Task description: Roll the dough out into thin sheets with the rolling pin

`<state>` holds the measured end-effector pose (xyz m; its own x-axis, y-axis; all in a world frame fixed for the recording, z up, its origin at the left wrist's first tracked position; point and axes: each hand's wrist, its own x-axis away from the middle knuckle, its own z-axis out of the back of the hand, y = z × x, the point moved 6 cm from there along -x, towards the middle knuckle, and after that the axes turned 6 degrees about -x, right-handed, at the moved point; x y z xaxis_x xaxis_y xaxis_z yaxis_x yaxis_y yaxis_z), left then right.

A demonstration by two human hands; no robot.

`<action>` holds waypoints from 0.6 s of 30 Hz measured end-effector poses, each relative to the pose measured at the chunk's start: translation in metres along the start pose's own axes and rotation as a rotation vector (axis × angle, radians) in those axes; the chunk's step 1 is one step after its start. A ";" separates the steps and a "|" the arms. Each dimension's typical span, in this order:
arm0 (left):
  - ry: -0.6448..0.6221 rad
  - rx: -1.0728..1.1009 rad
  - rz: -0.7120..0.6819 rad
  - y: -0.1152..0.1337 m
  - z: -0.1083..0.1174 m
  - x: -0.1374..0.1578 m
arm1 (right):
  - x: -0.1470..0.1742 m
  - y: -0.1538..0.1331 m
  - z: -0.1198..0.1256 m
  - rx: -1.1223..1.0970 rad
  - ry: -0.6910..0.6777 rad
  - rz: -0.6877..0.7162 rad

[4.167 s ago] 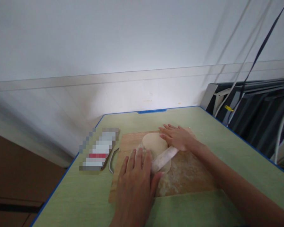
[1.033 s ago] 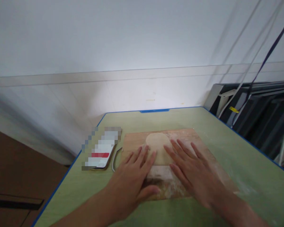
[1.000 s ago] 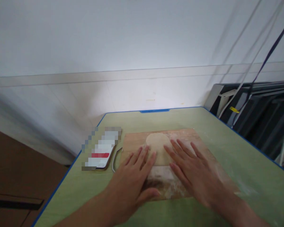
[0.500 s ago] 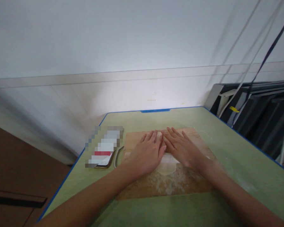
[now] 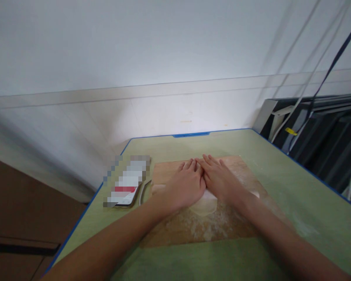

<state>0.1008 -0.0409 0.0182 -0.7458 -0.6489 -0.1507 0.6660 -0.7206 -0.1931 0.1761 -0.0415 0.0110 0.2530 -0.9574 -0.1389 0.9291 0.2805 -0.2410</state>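
Head camera view: a floured wooden board (image 5: pixel 167 171) lies on a pale green worktop (image 5: pixel 222 146) with blue edging. Over the board, the person's left hand (image 5: pixel 187 185) and right hand (image 5: pixel 218 178) rest palm-down, touching each other, across a white rolling pin (image 5: pixel 210 194). Their fingers are outstretched and released, pointing toward the board's far edge. Flat, rounded dough (image 5: pixel 204 210) lies mid-board, its near end showing below the pin. Just beside the board's left edge is a curved metal handle (image 5: pixel 142 191); farther left, a phone (image 5: pixel 128 186) with a pixelated screen.
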 end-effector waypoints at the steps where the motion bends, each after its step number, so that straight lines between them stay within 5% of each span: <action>1: -0.010 0.001 -0.011 -0.002 -0.001 -0.003 | -0.002 0.001 0.000 -0.001 -0.003 0.002; 7: -0.062 0.002 -0.069 -0.004 -0.005 -0.011 | -0.008 0.002 -0.002 -0.011 -0.018 0.020; 14: 0.033 0.018 -0.022 0.015 0.009 0.025 | 0.026 -0.019 0.001 0.034 0.066 0.092; 18: -0.026 0.021 -0.030 0.007 0.000 0.008 | 0.010 -0.012 0.001 0.005 0.063 0.087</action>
<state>0.0997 -0.0513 0.0157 -0.7648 -0.6331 -0.1195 0.6438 -0.7445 -0.1764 0.1681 -0.0546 0.0136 0.3155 -0.9234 -0.2188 0.9058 0.3618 -0.2207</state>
